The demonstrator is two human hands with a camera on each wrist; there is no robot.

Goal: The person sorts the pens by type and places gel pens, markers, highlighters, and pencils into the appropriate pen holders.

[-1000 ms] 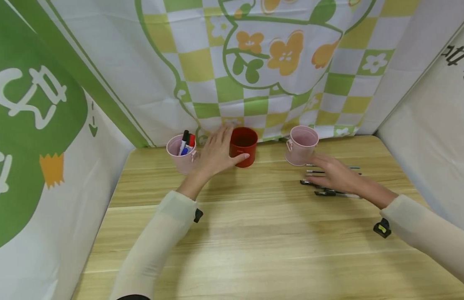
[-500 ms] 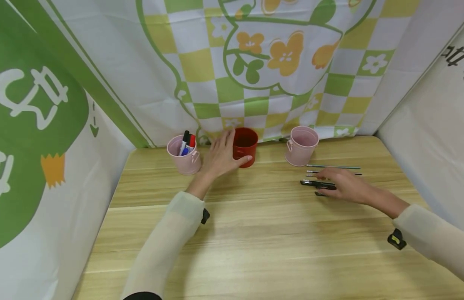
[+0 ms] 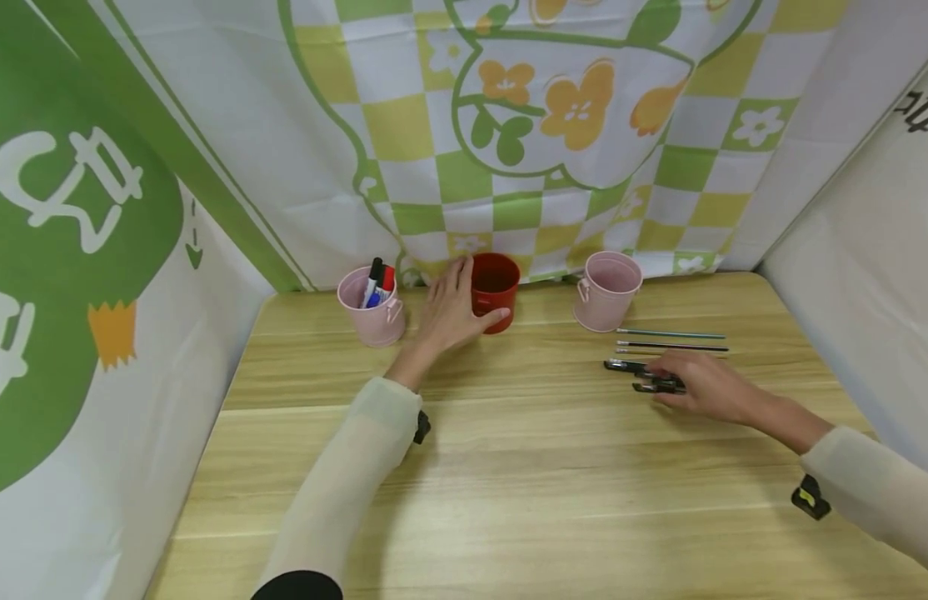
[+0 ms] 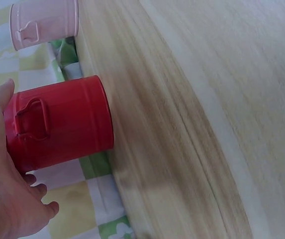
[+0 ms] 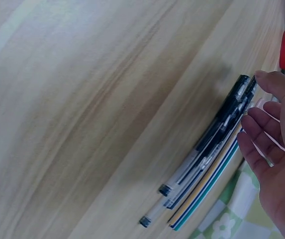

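Note:
My left hand (image 3: 451,312) is spread beside the red bucket (image 3: 500,293), with its thumb in front and its fingers along the left side. In the left wrist view the red bucket (image 4: 62,122) stands on the tabletop, and several fingertips (image 4: 51,208) show apart from its wall. Over several black-capped pens (image 3: 657,385) lies my right hand (image 3: 704,387), its fingers loosely bent. In the right wrist view the thumb tip (image 5: 261,77) is at the capped ends of the pens (image 5: 227,114); contact cannot be told.
A pink bucket (image 3: 372,323) holding several markers (image 3: 377,287) stands left. Another pink bucket (image 3: 606,296) stands right of the red one. Several pencils (image 3: 672,345) lie behind the pens on the wooden table (image 3: 509,483). A checkered cloth (image 3: 464,179) hangs at the back.
My right hand has drawn back from near the right pink bucket and the pencils toward me and settled over the black-capped pens. The left hand has stayed beside the red bucket.

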